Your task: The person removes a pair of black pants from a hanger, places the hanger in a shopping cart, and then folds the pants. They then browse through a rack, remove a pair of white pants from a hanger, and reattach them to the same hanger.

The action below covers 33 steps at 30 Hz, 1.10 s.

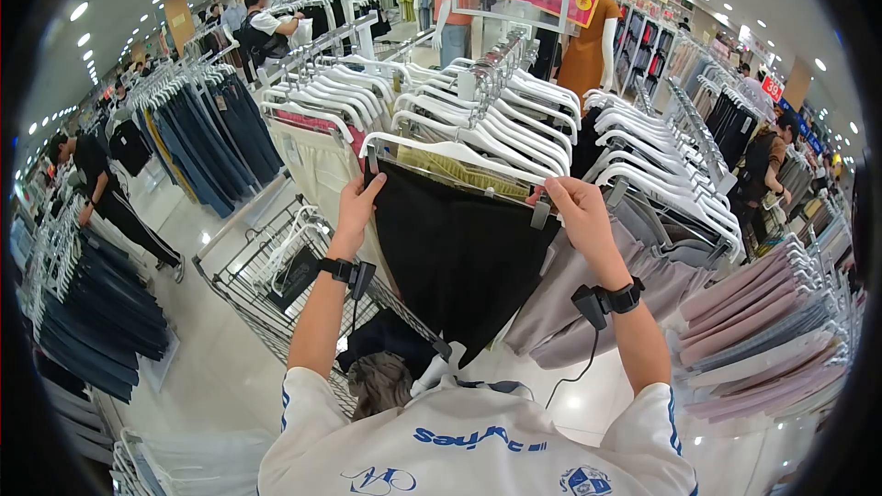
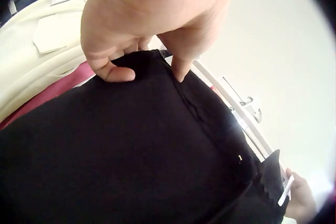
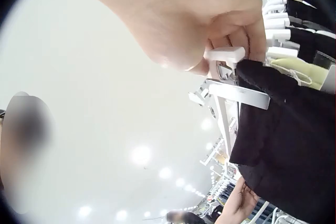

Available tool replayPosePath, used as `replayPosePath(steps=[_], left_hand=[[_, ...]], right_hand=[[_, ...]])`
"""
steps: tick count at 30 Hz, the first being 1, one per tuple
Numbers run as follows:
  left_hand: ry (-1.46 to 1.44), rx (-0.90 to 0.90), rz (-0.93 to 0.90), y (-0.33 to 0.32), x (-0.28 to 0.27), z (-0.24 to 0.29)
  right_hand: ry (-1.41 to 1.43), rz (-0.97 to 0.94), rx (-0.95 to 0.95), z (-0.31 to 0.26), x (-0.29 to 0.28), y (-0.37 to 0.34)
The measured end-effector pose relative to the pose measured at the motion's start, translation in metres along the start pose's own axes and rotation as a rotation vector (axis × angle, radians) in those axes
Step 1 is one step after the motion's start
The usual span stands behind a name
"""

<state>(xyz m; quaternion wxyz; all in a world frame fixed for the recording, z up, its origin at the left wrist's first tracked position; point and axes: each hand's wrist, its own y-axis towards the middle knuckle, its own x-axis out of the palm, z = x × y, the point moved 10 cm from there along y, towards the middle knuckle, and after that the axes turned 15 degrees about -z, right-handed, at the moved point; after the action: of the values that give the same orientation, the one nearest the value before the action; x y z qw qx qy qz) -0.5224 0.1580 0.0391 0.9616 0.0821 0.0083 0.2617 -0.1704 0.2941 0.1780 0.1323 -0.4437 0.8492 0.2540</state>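
Observation:
Black trousers (image 1: 450,248) hang by clips from a white hanger (image 1: 441,149) in front of the rack. The left hand (image 1: 358,207) pinches their waistband near the left clip; in the left wrist view the thumb and fingers of this hand (image 2: 152,19) lie on either side of the black cloth (image 2: 126,140). At the other end, the right hand (image 1: 581,220) holds the hanger's end by the right clip. In the right wrist view, the fingers of this hand (image 3: 210,29) curl round the white hanger end, just above the clip (image 3: 239,94) on the cloth.
A wire cart (image 1: 266,285) with hangers and dark clothes stands at the lower left. Behind the trousers is a rack of white hangers (image 1: 514,119). Pink trousers (image 1: 753,298) hang at the right, dark jeans (image 1: 207,142) at the left. Several people stand among the racks.

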Motion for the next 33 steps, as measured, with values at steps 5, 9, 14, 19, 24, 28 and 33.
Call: replayPosePath(steps=[5, 9, 14, 19, 24, 28, 33], left_hand=[[0.038, -0.025, 0.033, -0.009, 0.002, -0.008], [-0.072, -0.045, -0.025, -0.021, 0.009, -0.047], [-0.029, -0.153, 0.016, -0.057, 0.006, -0.145], [0.109, -0.325, 0.006, -0.125, 0.012, -0.283], [0.804, -0.224, -0.364, -0.224, 0.089, -0.311], [0.802, -0.641, -0.69, -0.324, 0.115, -0.438], [0.64, -0.64, -0.645, -0.335, 0.112, -0.467]], right_hand=[[0.013, -0.007, -0.033, 0.016, -0.002, -0.001], [0.096, 0.104, -0.009, 0.002, -0.007, -0.017], [-0.049, 0.151, -0.168, -0.059, -0.016, -0.032], [0.337, -0.112, -0.496, -0.149, 0.005, -0.059], [0.716, -0.395, -0.877, -0.236, 0.015, -0.095], [0.815, -0.314, -0.899, -0.26, 0.008, -0.122], [0.82, -0.336, -0.76, -0.254, 0.004, -0.149]])
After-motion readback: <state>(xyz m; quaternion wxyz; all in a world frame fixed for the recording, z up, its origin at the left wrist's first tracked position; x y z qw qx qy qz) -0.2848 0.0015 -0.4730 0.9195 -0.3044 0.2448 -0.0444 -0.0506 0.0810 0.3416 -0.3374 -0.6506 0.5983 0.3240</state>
